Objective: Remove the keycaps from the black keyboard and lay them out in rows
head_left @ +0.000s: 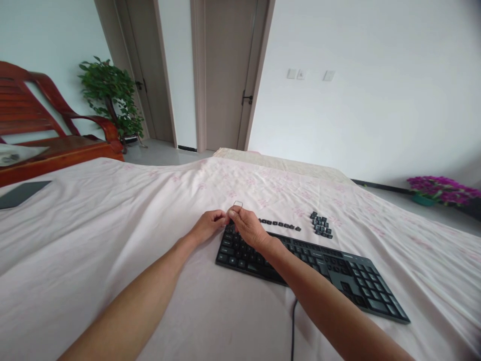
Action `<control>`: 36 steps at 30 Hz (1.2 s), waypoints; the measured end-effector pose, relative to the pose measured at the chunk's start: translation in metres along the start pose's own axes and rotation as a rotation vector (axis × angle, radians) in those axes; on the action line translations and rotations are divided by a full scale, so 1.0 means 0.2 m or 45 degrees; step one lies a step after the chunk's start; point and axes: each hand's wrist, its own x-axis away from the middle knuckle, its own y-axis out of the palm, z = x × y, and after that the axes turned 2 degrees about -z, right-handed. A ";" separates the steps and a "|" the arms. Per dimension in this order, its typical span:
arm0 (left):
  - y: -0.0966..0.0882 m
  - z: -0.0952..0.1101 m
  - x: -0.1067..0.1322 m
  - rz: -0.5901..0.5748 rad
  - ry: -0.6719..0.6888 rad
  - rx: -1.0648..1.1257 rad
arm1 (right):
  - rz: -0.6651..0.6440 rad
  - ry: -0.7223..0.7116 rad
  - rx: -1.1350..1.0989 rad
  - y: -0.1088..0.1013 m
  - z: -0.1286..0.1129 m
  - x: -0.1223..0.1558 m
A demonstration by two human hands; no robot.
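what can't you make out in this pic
Head view:
Keyboard: some keys hidden by the right hand and forearm.
Wire loop: lower end hidden by right hand.
Loose keycaps: legends too small to read.
Left hand: grip too small to judge.
Cable: cut off by bottom edge.

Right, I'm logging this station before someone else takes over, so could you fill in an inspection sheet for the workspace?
Surface: pale cloth with a pink print, wrinkled.
Job's things: black keyboard, slanted; a row of keycaps behind it, and a keycap cluster farther right.
Clutter: dark flat object at the left edge, identity unclear.
Left hand: at the keyboard's far left corner, close to the other hand; whether it grips anything is unclear.
Right hand: above the keyboard's left end, fingers pinching a thin wire loop.
Cables: one black cable, running from the keyboard's near edge toward the person.
Surroundings: wooden bench, leafy plant, closed door, purple flowers.
Other people: nothing seen.
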 end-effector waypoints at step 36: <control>-0.04 0.01 0.00 -0.071 -0.020 -0.162 | -0.125 -0.155 0.168 0.04 -0.01 -0.03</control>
